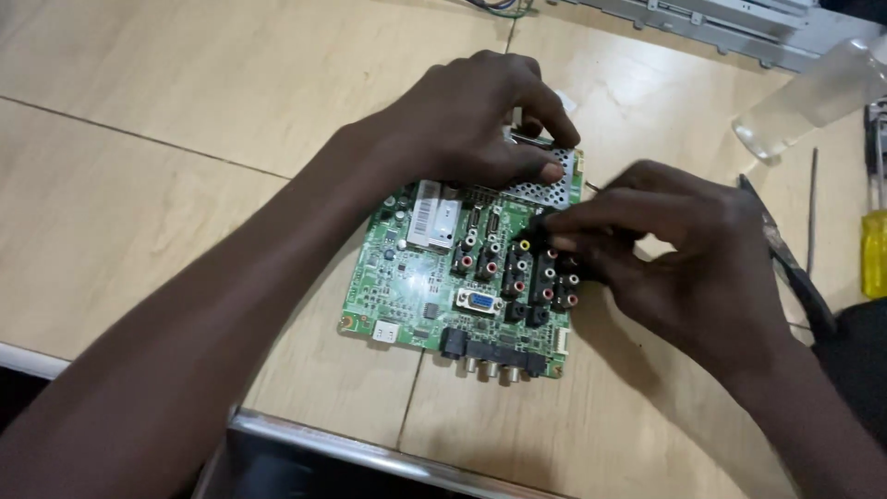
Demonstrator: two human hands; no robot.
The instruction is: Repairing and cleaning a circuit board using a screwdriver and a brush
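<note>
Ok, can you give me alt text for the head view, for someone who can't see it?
Two bare hands work on a green circuit board lying on a light wooden table: the left hand presses its far edge by a perforated metal shield, while the right hand pinches at the black connector jacks. Pliers and a yellow-handled screwdriver lie to the right.

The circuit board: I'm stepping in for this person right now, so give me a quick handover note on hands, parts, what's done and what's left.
Left hand: pressing on the perforated metal shield at the far edge of the green circuit board, steadying it.
Right hand: fingertips pinched at the black connector block with coloured sockets.
The board lies flat on the wooden table; a yellow-handled screwdriver and clear bottle lie to the right.
Done: cannot tell; the board looks intact.
Left: whatever is being worked at the connector block.
</note>
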